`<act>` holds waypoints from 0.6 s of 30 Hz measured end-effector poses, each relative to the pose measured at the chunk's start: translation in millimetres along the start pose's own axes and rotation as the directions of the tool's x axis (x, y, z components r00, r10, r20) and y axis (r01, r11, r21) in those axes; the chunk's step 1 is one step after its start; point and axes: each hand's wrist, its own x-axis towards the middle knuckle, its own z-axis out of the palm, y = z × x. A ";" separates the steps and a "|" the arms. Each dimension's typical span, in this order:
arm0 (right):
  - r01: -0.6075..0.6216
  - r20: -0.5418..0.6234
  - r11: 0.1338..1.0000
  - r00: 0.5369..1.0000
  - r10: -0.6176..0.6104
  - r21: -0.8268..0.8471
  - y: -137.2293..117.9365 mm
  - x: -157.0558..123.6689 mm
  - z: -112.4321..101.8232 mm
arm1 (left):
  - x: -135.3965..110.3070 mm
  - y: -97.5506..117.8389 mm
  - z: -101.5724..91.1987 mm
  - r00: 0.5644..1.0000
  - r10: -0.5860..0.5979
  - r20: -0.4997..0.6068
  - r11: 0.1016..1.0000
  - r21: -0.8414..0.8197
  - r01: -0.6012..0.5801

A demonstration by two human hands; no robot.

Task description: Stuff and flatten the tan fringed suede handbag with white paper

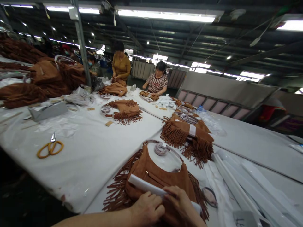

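Observation:
A brown fringed handbag point(163, 168) lies flat in front of me, its strap arched away from me. Across its body runs a white strip point(138, 183), perhaps paper or foam. My left hand point(146, 206) is closed with curled fingers at the strip's near edge, around its middle. Just to the right, my right hand point(181, 201) has its fingers bent over the same strip, close to the left fingertips. The palms are turned down, so their exact grip is partly hidden. A wrapped coil of strap point(160, 149) rests inside the handbag's strap loop.
Yellow-handled scissors point(50, 148) lie on the white table point(94, 151) at left. Fringed bags with a white band point(192, 130) are stacked beyond mine. Long white strips point(236, 183) lie at right. Two co-workers point(121, 64) point(157, 82) handle bags across the table. A metal post point(82, 47) rises left.

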 end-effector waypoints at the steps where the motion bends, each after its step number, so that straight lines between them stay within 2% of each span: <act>1: -0.004 0.024 1.000 1.000 0.004 0.005 -1.6 2.0 2.9 | 0.1 -1.5 -1.8 1.000 0.005 -0.015 1.000 0.001 -0.005; 5: 0.033 0.100 0.998 0.994 -0.038 0.051 -7.9 6.5 14.6 | 3.5 -8.4 -6.6 0.998 -0.030 -0.063 1.000 -0.002 0.030; 8: 0.053 0.164 0.991 0.984 -0.072 0.119 -11.9 2.9 17.0 | 8.6 -10.9 -6.4 0.981 -0.173 0.084 0.984 -0.025 0.175; 9: 0.050 0.155 0.992 0.986 -0.067 0.111 -11.3 -0.4 14.5 | 10.4 -10.9 -6.1 0.967 -0.211 0.146 0.976 -0.030 0.217; 11: 0.014 0.064 1.000 0.998 -0.016 0.020 -5.3 -10.7 3.8 | 13.3 -10.5 -5.8 0.940 -0.248 0.236 0.964 -0.038 0.263; 14: -0.135 -0.077 0.975 0.989 0.123 -0.177 13.5 -35.0 -16.8 | 15.6 -11.1 -5.9 0.925 -0.263 0.275 0.957 -0.049 0.287; 18: -0.262 -0.101 0.905 0.965 0.242 -0.336 37.0 -65.4 -22.5 | 16.7 -13.5 -5.7 0.916 -0.258 0.307 0.951 -0.087 0.296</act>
